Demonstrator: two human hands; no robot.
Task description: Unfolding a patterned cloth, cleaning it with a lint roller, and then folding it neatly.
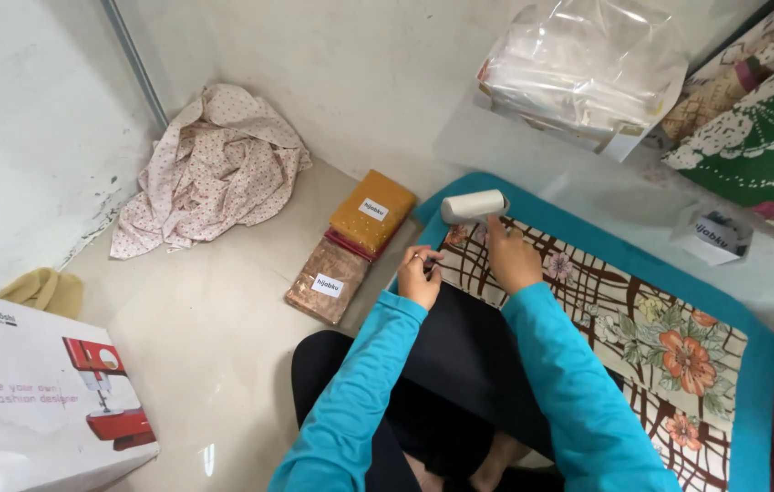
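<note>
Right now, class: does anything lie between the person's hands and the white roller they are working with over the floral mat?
Nothing visible does. The right hand grips the handle of the white roller directly, and the left hand sits close beside it over the mat. The folded fabric packets lie off to the left, apart.

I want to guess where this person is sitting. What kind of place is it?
Probably a room at home used for sewing or packing cloth. A white box picturing a red sewing machine stands on the floor, flat bagged orange and brown fabric packets lie nearby, and a crumpled dotted cream cloth sits in the corner.
</note>
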